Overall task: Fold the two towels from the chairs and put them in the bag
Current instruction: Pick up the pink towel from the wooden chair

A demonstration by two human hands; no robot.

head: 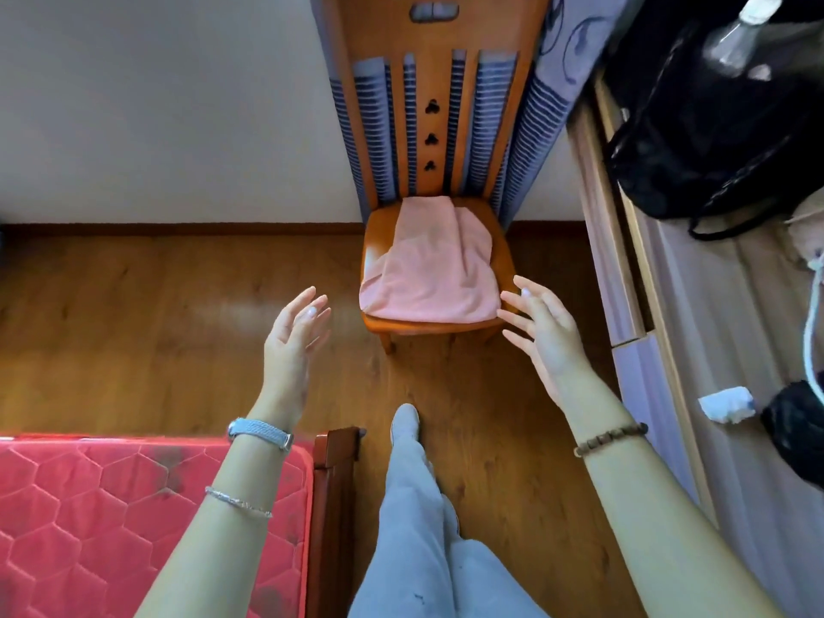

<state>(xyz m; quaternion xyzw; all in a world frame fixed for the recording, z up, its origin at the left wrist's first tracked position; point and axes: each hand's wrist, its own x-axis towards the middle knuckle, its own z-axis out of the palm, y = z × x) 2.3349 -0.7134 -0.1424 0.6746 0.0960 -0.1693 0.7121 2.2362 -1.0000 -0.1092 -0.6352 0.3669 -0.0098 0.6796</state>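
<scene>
Right hand (546, 332), fingers spread and holding nothing, is held out just beside the near right corner of a rumpled pale pink cloth towel (430, 265). The towel lies on the seat of an orange-brown wooden chair (439, 82) against the wall. Left hand (292, 336), also spread and holding nothing, hovers over the floor, apart from the towel's near left corner. A soft black fabric bag (704, 140) sits high on the right. No second towel shows. Pinching one near corner in each hand should lift the towel flat, ready for folding.
</scene>
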